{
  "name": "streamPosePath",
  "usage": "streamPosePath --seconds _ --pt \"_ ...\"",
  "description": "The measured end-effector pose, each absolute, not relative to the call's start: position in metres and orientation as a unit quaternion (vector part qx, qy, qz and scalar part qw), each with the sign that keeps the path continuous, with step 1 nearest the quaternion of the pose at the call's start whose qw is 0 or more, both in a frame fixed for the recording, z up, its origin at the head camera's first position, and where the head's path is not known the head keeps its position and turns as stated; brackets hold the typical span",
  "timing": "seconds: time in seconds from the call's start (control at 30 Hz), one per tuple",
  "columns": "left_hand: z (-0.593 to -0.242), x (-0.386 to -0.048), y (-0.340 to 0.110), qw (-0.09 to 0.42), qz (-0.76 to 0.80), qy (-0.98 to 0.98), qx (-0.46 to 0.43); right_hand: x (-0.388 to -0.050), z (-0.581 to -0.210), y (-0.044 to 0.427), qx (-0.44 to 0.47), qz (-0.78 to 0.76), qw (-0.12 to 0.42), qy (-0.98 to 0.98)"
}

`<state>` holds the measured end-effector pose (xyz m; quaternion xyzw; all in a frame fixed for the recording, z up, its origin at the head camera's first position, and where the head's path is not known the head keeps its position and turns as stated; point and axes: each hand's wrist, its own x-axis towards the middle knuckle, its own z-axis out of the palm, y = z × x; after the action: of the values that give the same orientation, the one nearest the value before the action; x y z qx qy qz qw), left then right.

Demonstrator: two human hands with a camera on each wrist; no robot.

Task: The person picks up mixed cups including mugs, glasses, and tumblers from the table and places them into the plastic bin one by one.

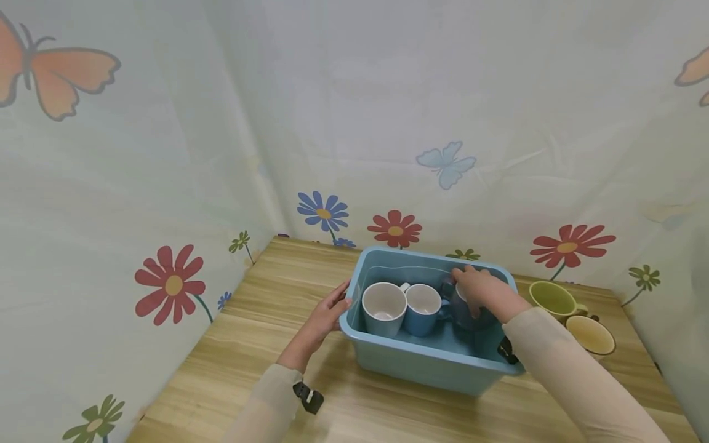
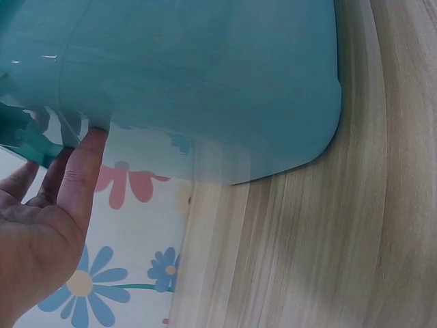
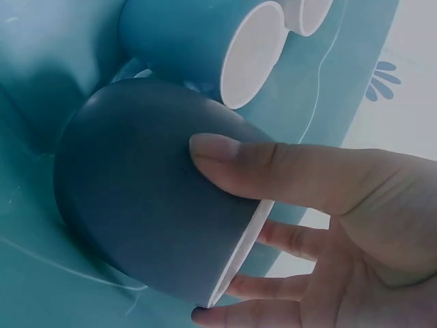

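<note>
A light blue plastic bin (image 1: pixel 412 363) stands on the wooden table with several mugs inside. My right hand (image 1: pixel 482 289) reaches into its right part and pinches the rim of a dark grey-blue mug (image 3: pixel 150 184); in the right wrist view the thumb presses its outside and the other fingers lie at its white mouth. Left of it stand a blue mug (image 1: pixel 422 317) with a white inside and a pale grey-blue mug (image 1: pixel 382 323). My left hand (image 1: pixel 327 317) touches the bin's left end with fairly straight fingers (image 2: pixel 85 171), near the rim.
A green mug (image 1: pixel 554 299) and a cream-lined mug (image 1: pixel 591 335) stand on the table (image 1: pixel 249 344) right of the bin. Behind hangs a pale curtain (image 1: pixel 354 123) with printed flowers and butterflies, which also closes off the left side.
</note>
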<state>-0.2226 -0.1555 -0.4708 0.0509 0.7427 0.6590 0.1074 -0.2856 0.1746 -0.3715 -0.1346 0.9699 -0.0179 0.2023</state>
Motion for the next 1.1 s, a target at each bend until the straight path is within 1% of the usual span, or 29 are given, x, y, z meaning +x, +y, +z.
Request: streamPosePath --seconds 0.6,0.8,1.1 --pt "-0.468 -0.221 -0.154 0.106 0.655 0.747 0.045 -0.291 -0.378 0.173 -0.108 -0.015 0.231 0.967" --pt "-0.469 -0.222 -0.154 0.099 0.659 0.744 0.038 -0.295 -0.382 0.169 -0.099 -0.016 0.231 0.968" --pt "-0.472 -0.223 -0.154 0.105 0.661 0.742 0.042 -0.294 -0.382 0.170 -0.099 -0.017 0.233 0.967"
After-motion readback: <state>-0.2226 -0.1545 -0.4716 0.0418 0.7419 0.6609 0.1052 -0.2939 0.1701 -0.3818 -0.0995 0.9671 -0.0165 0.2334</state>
